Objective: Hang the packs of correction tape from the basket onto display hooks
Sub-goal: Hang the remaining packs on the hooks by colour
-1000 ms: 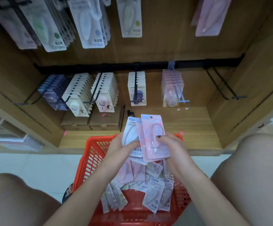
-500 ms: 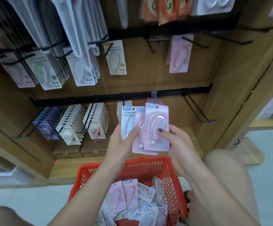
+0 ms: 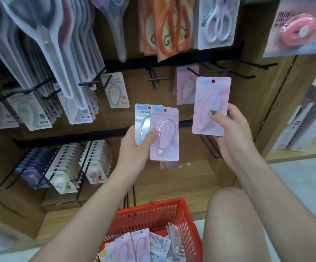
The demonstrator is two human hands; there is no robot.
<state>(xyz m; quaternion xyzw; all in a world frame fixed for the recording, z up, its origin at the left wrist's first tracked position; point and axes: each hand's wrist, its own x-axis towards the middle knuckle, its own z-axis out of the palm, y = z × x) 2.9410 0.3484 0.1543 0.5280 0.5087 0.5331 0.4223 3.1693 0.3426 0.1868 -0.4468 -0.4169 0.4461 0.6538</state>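
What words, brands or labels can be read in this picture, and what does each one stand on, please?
"Campus": blue pack in the left hand.
"Campus": tape body in the pink pack beside it.
"Campus": hanging purple-dot pack.
"Campus": hanging green-dot pack, faint.
"mini": pink tape card, upper right.
Pack in the right hand: print blurred.
Chinese characters, basket packs: too blurred.

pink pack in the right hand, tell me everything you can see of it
The pink pack is a flat upright card, slightly tilted, with a blue strip and a round hang hole at the top and a clear blister over an oval tape dispenser. The right hand pinches its lower right part, thumb on the blister. It is raised before the wooden display, on no hook.
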